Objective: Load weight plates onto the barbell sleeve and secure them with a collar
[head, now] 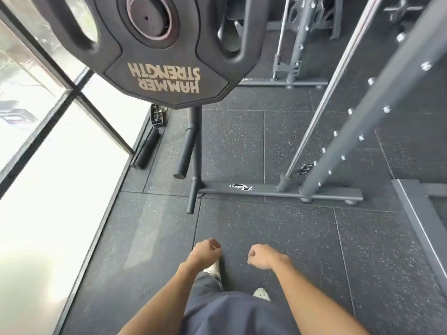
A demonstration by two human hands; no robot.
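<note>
Logger: Nearest, bottom centre: grey trousers (232,313), with a bare forearm coming in on either side. Pale shoes (261,294) stand on speckled rubber floor tiles (278,233)

Checker: Hands?

Logger: Both low in front of the thighs. The left hand (205,251) and right hand (262,257) are near each other but not touching. Fingers on both are loosely curled inward, nothing held in either

Checker: And the plate?

Logger: The weight plate (154,59) is top left, large, black and many-sided, with grip cut-outs. Its "HAMMER STRENGTH" lettering reads upside down. It hangs on the barbell sleeve (147,18), whose round end shows through the hub. It is up ahead, well apart from both hands. A reddish ring runs round the hub; cannot tell whether that is a collar

Checker: Surroundings?

Logger: Under the plate, a dark storage peg (186,151) angles off a thin post. A grey base bar (278,189) with a white logo lies across the floor. A grey upright (367,112) with a row of bolts rises from its right end. A chrome rod (321,102) stands just beside the upright, leaning the same way. A black cylinder (147,148) lies on the floor along the window frame. The window (43,189) at left is bright and washed out
</note>
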